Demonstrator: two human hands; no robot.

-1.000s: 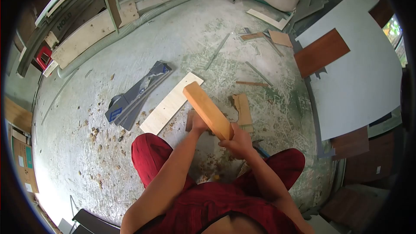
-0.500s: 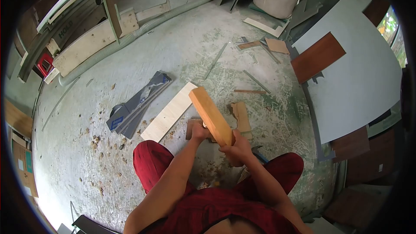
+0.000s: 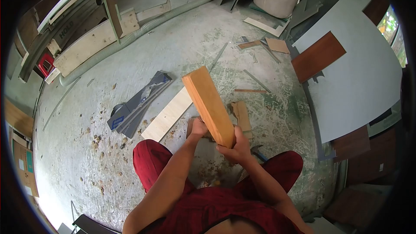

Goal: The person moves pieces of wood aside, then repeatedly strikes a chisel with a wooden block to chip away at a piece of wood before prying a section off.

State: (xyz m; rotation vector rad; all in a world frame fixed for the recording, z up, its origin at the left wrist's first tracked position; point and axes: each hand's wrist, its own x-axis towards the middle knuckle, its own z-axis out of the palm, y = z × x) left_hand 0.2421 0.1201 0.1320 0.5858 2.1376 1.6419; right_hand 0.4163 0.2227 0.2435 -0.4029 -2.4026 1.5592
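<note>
An orange-brown wooden block (image 3: 210,108), long and thick, is held up at a slant between my knees. My right hand (image 3: 236,147) is wrapped round its lower end. On the block's left side, my left hand (image 3: 198,128) is closed, its fingertips partly hidden behind the wood; what they hold, if anything, does not show. Below the left hand a brown piece of wood (image 3: 190,125) is partly visible on the floor. By my right knee lies a hammer (image 3: 260,153) with a blue handle, half covered by the leg.
A pale plank (image 3: 168,115) and dark grey strips (image 3: 138,106) lie on the floor ahead to the left. A torn brown piece (image 3: 242,117) lies beyond my right hand. Large panels (image 3: 355,73) lean on the right. A ribbed hose (image 3: 143,30) runs across the back left.
The far end of the wooden block has risen and shifted up and left, tilting more steeply. My right hand moves with it; the left hand has shifted only slightly.
</note>
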